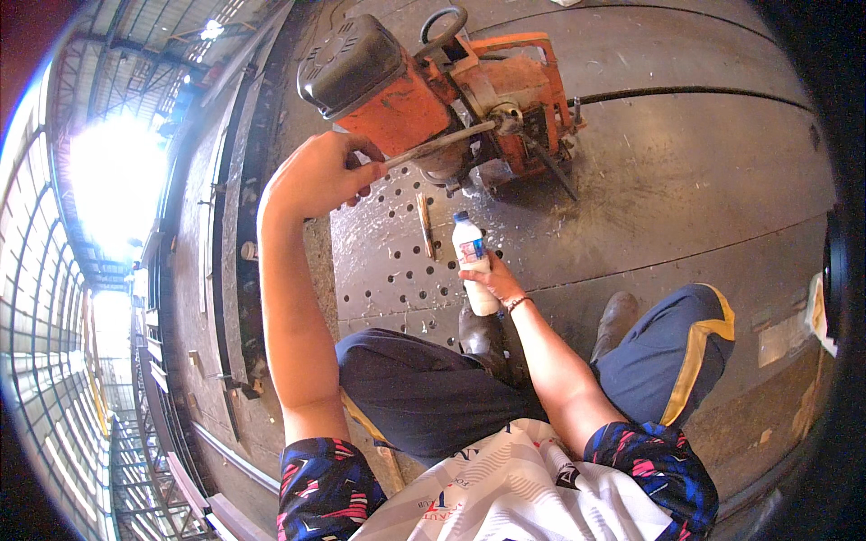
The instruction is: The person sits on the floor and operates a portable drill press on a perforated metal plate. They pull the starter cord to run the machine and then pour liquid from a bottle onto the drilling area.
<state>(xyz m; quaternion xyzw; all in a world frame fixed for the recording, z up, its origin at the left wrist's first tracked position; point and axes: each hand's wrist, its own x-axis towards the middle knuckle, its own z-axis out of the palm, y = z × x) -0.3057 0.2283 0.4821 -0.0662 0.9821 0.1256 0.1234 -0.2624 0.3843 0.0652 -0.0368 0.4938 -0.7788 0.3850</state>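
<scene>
An orange magnetic drill with a black motor cover stands on a steel plate ahead of me. My left hand is closed around the end of the drill's feed lever, left of its hub. In my right hand, the fingers wrap a clear plastic bottle with a blue cap and whitish liquid inside. The bottle is nearly upright, leaning slightly, just below the drill. A thin brush-like stick lies on the plate between the hands. The drill's cutting tip is hidden behind its body.
Several round holes dot the plate's left part, with metal shavings scattered around. A black cable runs across the plate to the right. My boots rest on the plate. A dark steel beam runs along the left side.
</scene>
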